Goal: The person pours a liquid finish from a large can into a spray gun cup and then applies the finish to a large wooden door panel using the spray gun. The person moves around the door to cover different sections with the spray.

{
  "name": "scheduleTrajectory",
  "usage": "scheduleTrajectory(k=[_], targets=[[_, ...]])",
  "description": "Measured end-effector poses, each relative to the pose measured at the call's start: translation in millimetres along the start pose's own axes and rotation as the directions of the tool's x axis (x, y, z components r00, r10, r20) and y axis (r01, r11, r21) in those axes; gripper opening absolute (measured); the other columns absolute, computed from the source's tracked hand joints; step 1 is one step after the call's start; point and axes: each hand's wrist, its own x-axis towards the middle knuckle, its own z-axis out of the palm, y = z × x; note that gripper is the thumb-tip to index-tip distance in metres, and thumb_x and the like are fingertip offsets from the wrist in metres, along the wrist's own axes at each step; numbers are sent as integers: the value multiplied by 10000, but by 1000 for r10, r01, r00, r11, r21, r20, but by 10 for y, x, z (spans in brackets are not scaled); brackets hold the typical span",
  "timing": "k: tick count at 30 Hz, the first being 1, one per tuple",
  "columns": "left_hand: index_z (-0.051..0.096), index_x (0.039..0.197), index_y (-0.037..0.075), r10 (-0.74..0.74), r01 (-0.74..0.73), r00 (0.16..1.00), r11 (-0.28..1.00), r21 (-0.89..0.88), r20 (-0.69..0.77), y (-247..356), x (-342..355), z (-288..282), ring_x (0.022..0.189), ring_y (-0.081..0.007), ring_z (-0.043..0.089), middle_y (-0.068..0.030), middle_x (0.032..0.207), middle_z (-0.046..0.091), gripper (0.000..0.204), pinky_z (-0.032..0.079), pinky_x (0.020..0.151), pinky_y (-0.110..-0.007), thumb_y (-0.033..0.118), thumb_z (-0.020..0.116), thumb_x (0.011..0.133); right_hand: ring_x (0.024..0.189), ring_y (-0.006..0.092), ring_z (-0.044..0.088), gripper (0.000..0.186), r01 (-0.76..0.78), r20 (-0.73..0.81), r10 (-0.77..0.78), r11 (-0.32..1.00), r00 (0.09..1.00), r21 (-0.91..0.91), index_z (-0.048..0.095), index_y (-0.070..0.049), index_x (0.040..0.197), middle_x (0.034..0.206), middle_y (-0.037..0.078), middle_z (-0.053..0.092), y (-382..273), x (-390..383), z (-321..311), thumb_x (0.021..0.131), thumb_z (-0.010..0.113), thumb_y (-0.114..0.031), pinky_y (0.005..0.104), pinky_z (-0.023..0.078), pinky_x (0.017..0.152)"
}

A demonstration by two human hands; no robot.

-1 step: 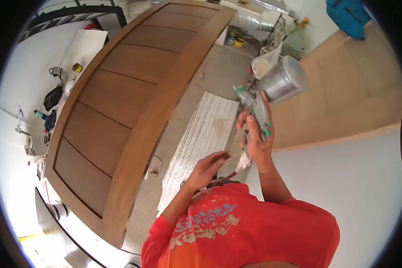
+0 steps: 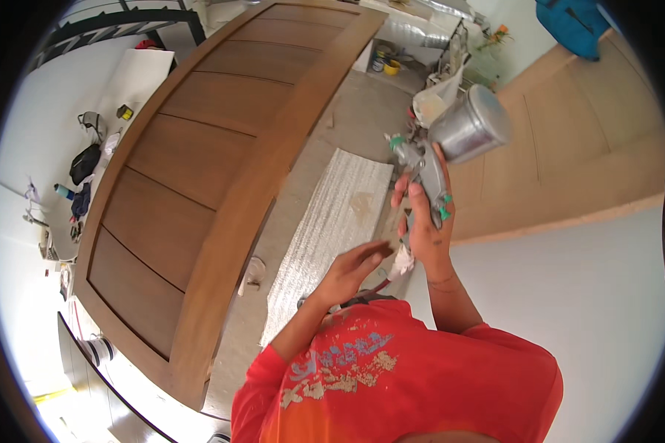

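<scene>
Clock centre = mat, on floor. Panel at 10, running alongside mat. Gun at 2, in right hand; canister on gun's 1 o'clock side, hose off its 7. Left hand at 5, near gun's 7. Board at 2, beyond gun, behind canister. Bag at board's 12. Cup at 8, between panel and mat. Tub near 1, beyond mat. Pouch at panel's 9.

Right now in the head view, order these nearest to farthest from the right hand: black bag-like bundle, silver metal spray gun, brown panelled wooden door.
1. Silver metal spray gun, held in the right hand.
2. Brown panelled wooden door, left of the hand.
3. Black bag-like bundle, far left beyond the door.
</scene>
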Motion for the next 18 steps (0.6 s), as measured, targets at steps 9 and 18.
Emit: scheduleTrajectory(k=[9, 18], targets=[[652, 1310, 26, 26, 23, 991, 935, -355, 133, -9, 144, 398, 1022, -70, 600, 22, 1099, 683, 266, 499, 928, -283, 135, 625, 1069, 802, 122, 600, 665, 45, -170, -50, 998, 984, -33, 272, -142, 1650, 990, 51, 627, -476, -401, 59, 1048, 538, -236, 221, 417, 442], [654, 1269, 15, 173, -34, 938, 908, -418, 300, -230, -24, 344, 1007, -51, 573, 44, 1069, 664, 307, 476, 911, -272, 258, 538, 1123, 801, 104, 576, 655, 23, -55, -29, 995, 998, -99, 252, -96, 1648, 990, 46, 610, -514, -639, 317, 1058, 521, -196, 206, 431, 460]])
